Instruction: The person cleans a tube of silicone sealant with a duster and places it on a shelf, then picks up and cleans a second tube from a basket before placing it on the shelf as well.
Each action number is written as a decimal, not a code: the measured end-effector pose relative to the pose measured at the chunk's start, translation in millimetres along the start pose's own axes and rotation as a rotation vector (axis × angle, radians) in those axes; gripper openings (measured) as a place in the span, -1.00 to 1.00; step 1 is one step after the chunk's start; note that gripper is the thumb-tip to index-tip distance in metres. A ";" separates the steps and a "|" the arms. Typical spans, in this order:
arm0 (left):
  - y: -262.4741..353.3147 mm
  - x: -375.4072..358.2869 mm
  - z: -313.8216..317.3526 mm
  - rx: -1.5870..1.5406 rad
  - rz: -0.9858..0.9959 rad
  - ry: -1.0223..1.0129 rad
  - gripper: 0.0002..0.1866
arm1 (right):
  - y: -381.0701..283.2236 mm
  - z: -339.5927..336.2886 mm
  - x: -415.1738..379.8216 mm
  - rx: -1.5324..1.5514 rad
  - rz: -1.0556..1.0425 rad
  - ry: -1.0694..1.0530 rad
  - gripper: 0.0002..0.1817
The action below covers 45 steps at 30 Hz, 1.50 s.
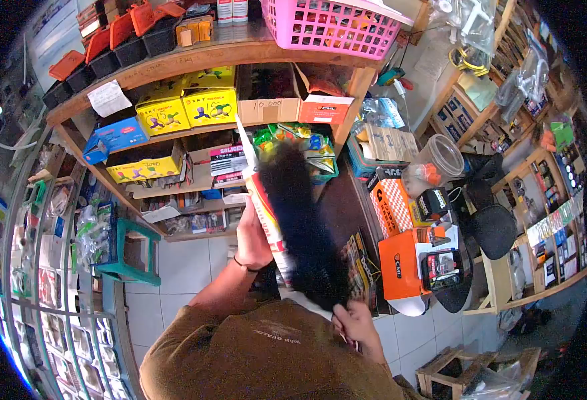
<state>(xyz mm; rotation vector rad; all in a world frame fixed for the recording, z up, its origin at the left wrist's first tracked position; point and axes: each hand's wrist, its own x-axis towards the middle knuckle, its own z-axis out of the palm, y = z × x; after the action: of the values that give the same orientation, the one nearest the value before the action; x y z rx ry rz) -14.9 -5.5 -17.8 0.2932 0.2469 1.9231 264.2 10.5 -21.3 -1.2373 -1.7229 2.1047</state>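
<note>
My left hand (pixel 253 235) is wrapped round a white, red and yellow tube (pixel 261 205) with a long pale nozzle, which stands tilted in front of my chest. A black fluffy duster (pixel 300 220) lies against the tube's right side, its top blurred. Near the duster's lower end, my right hand (pixel 360 325) is closed on it; the handle itself is mostly hidden. Behind the duster's top are green and yellow packets (pixel 320 145) on a shelf.
Wooden shelves (pixel 147 67) hold yellow boxes (pixel 210 107) and a pink basket (pixel 333 28). A green stool (pixel 137 250) stands at left. On the right are an orange box (pixel 400 260), a clear tub (pixel 440 157) and a wooden stool (pixel 460 373).
</note>
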 end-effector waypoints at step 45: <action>15.4 10.1 12.6 -0.076 0.119 0.021 -0.49 | -37.4 20.9 8.1 -0.372 -0.115 0.025 -0.67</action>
<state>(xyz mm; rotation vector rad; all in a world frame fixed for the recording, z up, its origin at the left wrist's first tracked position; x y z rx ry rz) -27.9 -1.2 -0.2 0.2422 0.1734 2.0493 231.2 12.0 7.2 -1.2058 -2.1871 1.7491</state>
